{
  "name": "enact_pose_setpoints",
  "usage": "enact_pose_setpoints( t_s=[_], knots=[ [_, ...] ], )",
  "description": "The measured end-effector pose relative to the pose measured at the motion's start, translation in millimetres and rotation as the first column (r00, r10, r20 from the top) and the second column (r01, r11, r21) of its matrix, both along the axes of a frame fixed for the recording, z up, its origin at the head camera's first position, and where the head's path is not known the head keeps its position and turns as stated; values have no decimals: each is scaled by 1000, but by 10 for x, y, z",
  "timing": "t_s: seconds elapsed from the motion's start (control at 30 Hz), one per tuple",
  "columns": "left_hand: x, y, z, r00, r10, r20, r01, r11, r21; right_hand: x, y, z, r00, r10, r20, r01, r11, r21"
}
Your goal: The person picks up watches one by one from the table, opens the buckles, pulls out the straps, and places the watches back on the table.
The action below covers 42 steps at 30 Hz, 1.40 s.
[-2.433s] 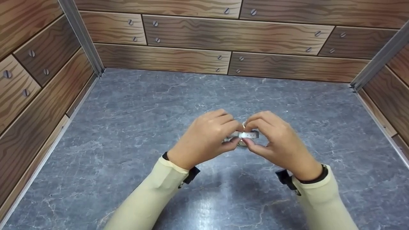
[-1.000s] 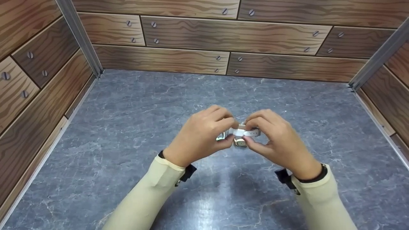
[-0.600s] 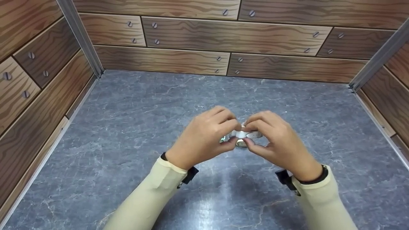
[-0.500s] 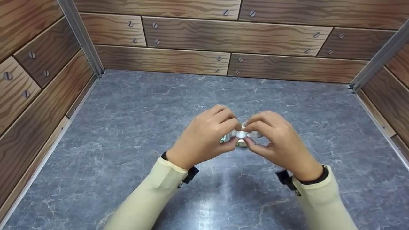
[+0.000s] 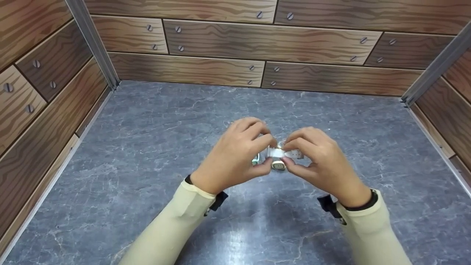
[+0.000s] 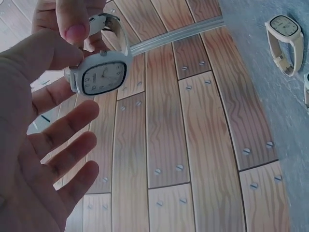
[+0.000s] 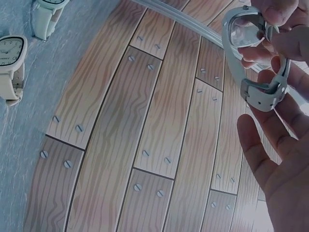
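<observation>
Both hands hold one white wristwatch (image 5: pixel 278 162) a little above the middle of the grey marble tabletop (image 5: pixel 147 147). My left hand (image 5: pixel 269 154) pinches the square watch case (image 6: pixel 102 76) between thumb and forefinger (image 6: pixel 67 72), its other fingers spread loosely below. The right hand (image 5: pixel 286 154) pinches the white strap near its metal buckle (image 7: pixel 263 92), with the glass face (image 7: pixel 244 31) turned towards it. In the head view most of the watch is hidden behind the fingers.
Other cream watches lie on the tabletop: one (image 6: pixel 285 36) in the left wrist view, two (image 7: pixel 9 63) (image 7: pixel 46 12) in the right wrist view. Wood-patterned walls (image 5: pixel 257 40) with metal corner strips (image 5: pixel 92 40) enclose the table on three sides.
Almost nothing has moved. Both hands keep hold of the watch; the left hand's fingers have risen slightly and the watch has turned a little between the fingers.
</observation>
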State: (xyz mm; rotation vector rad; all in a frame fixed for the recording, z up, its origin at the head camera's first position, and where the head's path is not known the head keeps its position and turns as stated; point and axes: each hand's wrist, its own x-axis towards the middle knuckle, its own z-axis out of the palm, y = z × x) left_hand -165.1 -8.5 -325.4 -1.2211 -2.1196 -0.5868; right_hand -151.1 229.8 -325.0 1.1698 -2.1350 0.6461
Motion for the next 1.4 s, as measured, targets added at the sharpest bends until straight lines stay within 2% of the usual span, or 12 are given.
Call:
enact_pose_setpoints(
  t_s=[0.2, 0.47, 0.6, 0.7, 0.87, 1.2, 1.4],
  knots=[
    [16, 11, 10, 1000, -14, -22, 14, 1000, -23, 9, -8, 3, 1000, 1, -12, -1, 1000, 3],
    [-10, -24, 17, 1000, -7, -28, 7, 1000, -1, 2, 24, 27, 1000, -15, -4, 15, 1000, 6],
    [-11, -32, 28, 999, -10, -32, 10, 1000, -1, 13, 47, 50, 998, -37, 56, 35, 999, 35],
    [-11, -57, 34, 1000, -20, -11, 21, 999, 32, 24, 75, 74, 994, -55, 99, 53, 998, 19],
    [-8, -95, 59, 999, -32, 16, 30, 996, 78, 40, 122, 116, 996, -67, 64, 68, 998, -15],
    [2, -53, 46, 999, -39, 1, 39, 999, 34, 29, 62, 112, 1000, -15, -24, 15, 1000, 13],
    [27, -36, 38, 1000, -21, -20, 21, 1000, 14, 44, 68, 78, 999, -21, 29, 20, 999, 32]
  ],
)
